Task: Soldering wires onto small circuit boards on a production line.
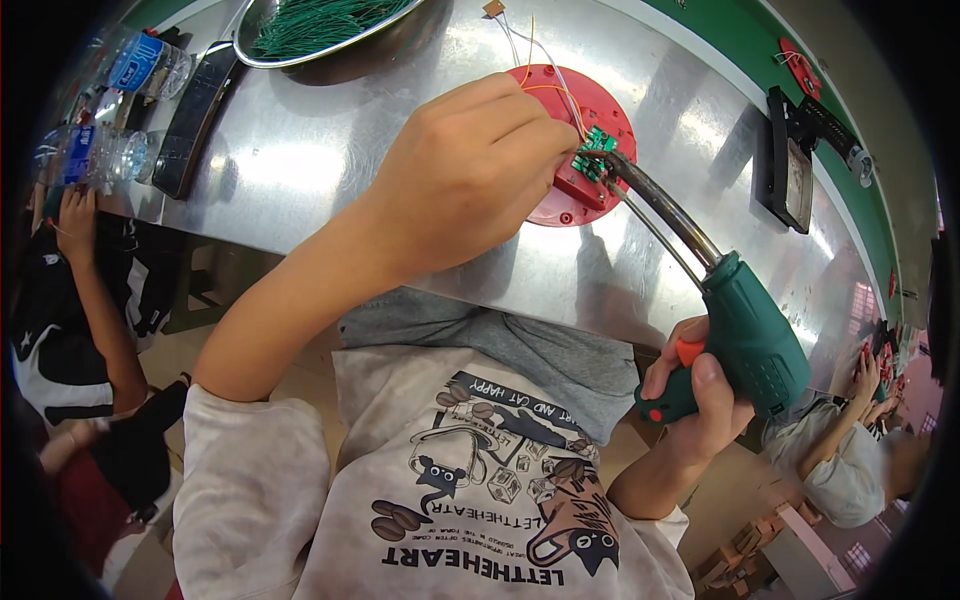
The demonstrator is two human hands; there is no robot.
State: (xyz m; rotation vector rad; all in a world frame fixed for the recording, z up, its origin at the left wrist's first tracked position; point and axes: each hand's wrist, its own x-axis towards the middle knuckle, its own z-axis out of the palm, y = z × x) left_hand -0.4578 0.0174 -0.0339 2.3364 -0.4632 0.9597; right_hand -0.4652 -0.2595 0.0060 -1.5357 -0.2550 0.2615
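From my station, head view: a brushed-steel counter (300, 185) crosses the upper half of the frame, bright with glare patches at left and right, its near edge curving with the lens. Work sits upper centre: a red round plastic housing (612, 105) lying on the steel, a small green circuit board (594, 165) on it, thin wires (548, 50) running up from there to a small tan square piece (493, 9) at the top edge.

Left hand (485, 165) over the housing, fingertips drawn together at the board; I cannot tell what, if anything, that grip pinches. Right hand (712, 395), right of centre: grip wrapped round the handle of a green soldering gun (757, 335), whose bent metal tip reaches the board. Contact there too small for me to confirm.

Upper left: steel bowl (300, 62) heaped with green wires (325, 25); beside it a long black tray (197, 120), then two plastic bottles (150, 68) with blue labels. Upper right: a black stand (790, 165) near the counter's far edge; beyond, a green strip (850, 200) carrying a red part (798, 68).

Room: a co-worker's arm (105, 300) at far left, another co-worker (840, 465) in a pale top at lower right. Pale floor (300, 375) shows under the counter.
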